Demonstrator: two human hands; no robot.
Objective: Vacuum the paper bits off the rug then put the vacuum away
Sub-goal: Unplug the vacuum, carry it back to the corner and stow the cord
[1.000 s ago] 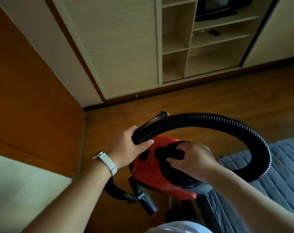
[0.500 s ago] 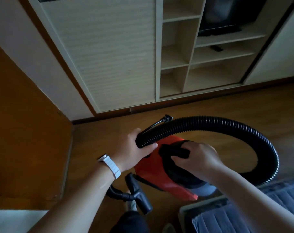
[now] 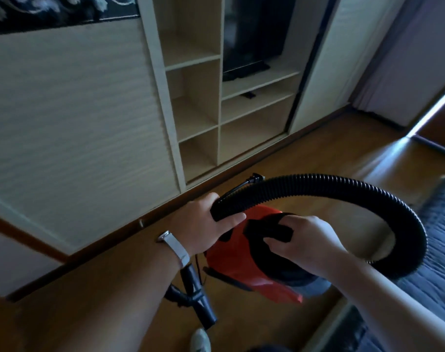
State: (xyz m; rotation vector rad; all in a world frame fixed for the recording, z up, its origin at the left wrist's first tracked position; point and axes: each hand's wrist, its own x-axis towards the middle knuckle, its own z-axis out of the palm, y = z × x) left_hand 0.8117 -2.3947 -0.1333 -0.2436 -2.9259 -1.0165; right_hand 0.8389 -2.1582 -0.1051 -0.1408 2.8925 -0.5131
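**2 hands on the red vacuum, in front of the shelf unit**

The left hand [image 3: 203,222], just below the middle of the frame, grips the near end of the black ribbed hose [image 3: 343,186], with the thumb laid across it where it meets the vacuum [image 3: 231,260]. The right hand [image 3: 302,242], to its right, has its fingers curled round the black handle [image 3: 269,229] on top of the red body. A white watch [image 3: 175,246] sits on the left wrist.

The vacuum sits at lower centre, over the wooden floor [image 3: 305,158]. Its underside is hidden by the body and the right forearm, so contact with the floor cannot be judged. The hose arcs up and right, then curls back down behind the right arm, where its far end is lost. A black nozzle tube [image 3: 198,298] pokes out below the left forearm, blurred. A thin black cord with a plug [image 3: 254,178] sticks up behind the hose.

The grey ribbed rug [image 3: 440,262] lies at the right edge and is cut off there; its surface is too dark and soft to show anything small on it.

Across the top stands the pale shelf unit [image 3: 198,102]. A dark TV [image 3: 254,34] is in its upper right bay, cropped by the frame, and a small dark object [image 3: 249,94] that I cannot identify lies on the shelf below. A pale shoe [image 3: 200,339] shows at the bottom edge.
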